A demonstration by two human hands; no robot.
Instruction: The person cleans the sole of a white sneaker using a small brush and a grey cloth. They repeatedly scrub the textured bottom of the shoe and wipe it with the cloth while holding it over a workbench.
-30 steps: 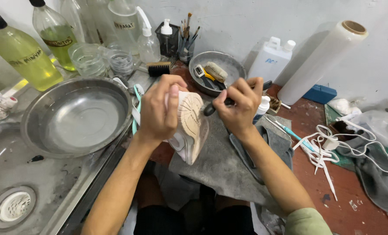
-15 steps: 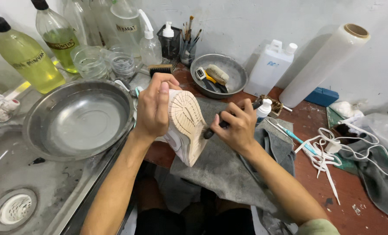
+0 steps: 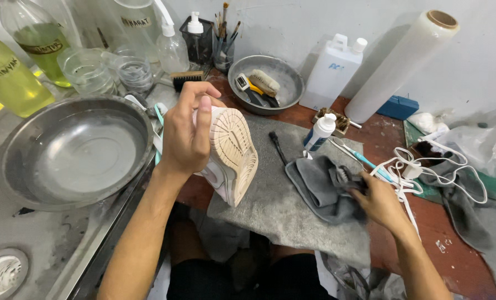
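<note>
The tabletop (image 3: 459, 261) is reddish brown and runs up to a steel sink (image 3: 31, 239) on the left, whose drain shows at the lower left corner. On the sink stands a wide steel basin (image 3: 14, 178) with a little water in it. A grey mat (image 3: 292, 211) lies spread over the tabletop's near edge. Against the back wall lean a roll of clear film (image 3: 403, 64) and a white jug (image 3: 330, 72), with a smaller steel bowl (image 3: 292, 94) of brushes just beside the jug. Bottles of yellow-green liquid (image 3: 3, 78) stand at the far left behind two glass jars (image 3: 86, 69).

The left hand (image 3: 187, 133) is closed around a white shoe (image 3: 231, 150), thumb up along its side, and holds it on edge above the mat with the tan sole turned toward the right. The shoe is between the basin and the mat's middle, clear of the surface as far as can be seen.

The right hand (image 3: 378, 200) rests at the mat's right side with its fingers curled onto a crumpled grey cloth (image 3: 320, 186); it grips the cloth's edge. White laces (image 3: 425, 178) lie tangled just to the right of it, next to a teal toothbrush (image 3: 370, 166). A small white bottle (image 3: 319, 132) stands behind the cloth, and a thin black brush (image 3: 277, 145) lies on the mat between the shoe and that bottle, touching neither hand.
</note>
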